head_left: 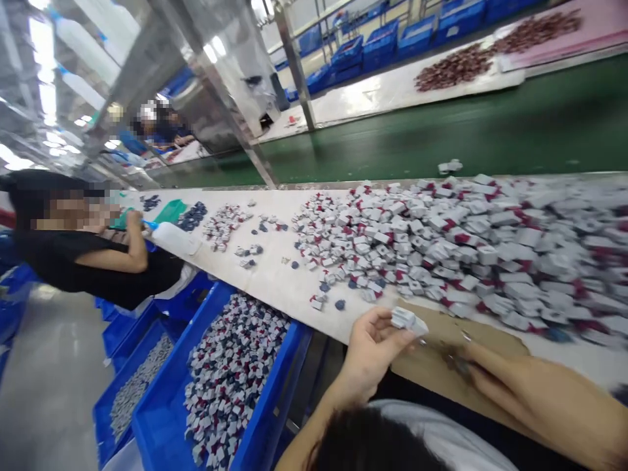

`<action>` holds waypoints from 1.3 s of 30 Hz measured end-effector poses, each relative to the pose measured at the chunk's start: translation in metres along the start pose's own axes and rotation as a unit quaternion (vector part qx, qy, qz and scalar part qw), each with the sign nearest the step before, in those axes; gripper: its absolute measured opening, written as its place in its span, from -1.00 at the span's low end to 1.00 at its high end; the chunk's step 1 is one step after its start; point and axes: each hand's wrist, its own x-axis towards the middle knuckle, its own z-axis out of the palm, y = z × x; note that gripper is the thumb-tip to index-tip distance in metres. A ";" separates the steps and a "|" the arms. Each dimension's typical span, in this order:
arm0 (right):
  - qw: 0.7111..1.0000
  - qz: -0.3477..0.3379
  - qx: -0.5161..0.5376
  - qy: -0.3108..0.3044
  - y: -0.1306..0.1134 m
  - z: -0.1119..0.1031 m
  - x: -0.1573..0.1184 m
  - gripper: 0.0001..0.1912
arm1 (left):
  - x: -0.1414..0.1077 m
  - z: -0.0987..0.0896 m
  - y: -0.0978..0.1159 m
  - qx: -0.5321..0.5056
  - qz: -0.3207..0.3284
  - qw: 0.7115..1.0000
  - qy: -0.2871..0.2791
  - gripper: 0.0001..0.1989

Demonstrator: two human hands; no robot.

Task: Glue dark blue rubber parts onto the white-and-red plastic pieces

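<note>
One light, stiff-looking white plastic part [406, 320] is pinched by its edges in the left hand [373, 353], where it is best held.

long strip lights [44, 72] run across the ceiling at upper left, bright and white, above a smooth pale grey floor [49, 386]. steel posts [294, 65] rise at a slant through the middle of the view, with a clear plastic panel [235, 52] hanging beside them. past a dark green conveyor belt [392, 147] lies a long white tabletop [383, 95], with a pink sheet [554, 46] across its far end. blue plastic crates [353, 55] stand in a row along its far side.
</note>
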 end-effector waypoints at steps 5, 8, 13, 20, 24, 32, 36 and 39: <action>0.958 0.135 0.241 0.080 -0.042 -0.059 0.023 -0.71 | -0.004 0.010 0.005 0.028 -0.020 0.998 -0.046 -0.60; 0.939 0.153 0.292 0.097 -0.055 -0.069 0.027 -0.72 | -0.007 0.016 0.008 0.040 -0.027 0.997 -0.064 -0.61; 0.951 0.113 0.277 0.082 -0.058 -0.071 0.025 -0.76 | -0.008 0.019 0.007 0.082 -0.007 0.992 -0.093 -0.65; 0.978 0.063 0.200 0.017 -0.052 -0.071 0.023 -0.76 | -0.007 0.018 0.008 0.175 0.034 0.977 -0.119 -0.74; 0.977 0.052 0.209 0.009 -0.045 -0.068 0.024 -0.77 | -0.004 0.019 0.002 0.191 0.042 0.972 -0.133 -0.75; 0.945 0.093 0.312 -0.002 -0.047 -0.046 0.025 -0.82 | 0.008 0.023 -0.006 0.101 -0.044 0.969 -0.220 -0.67; 0.935 0.118 0.331 0.047 -0.051 -0.031 0.026 -0.81 | 0.012 0.026 -0.010 0.142 -0.025 0.977 -0.157 -0.60; 0.942 0.130 0.309 0.026 -0.046 -0.034 0.022 -0.73 | 0.014 0.025 -0.013 0.188 -0.026 0.973 -0.131 -0.60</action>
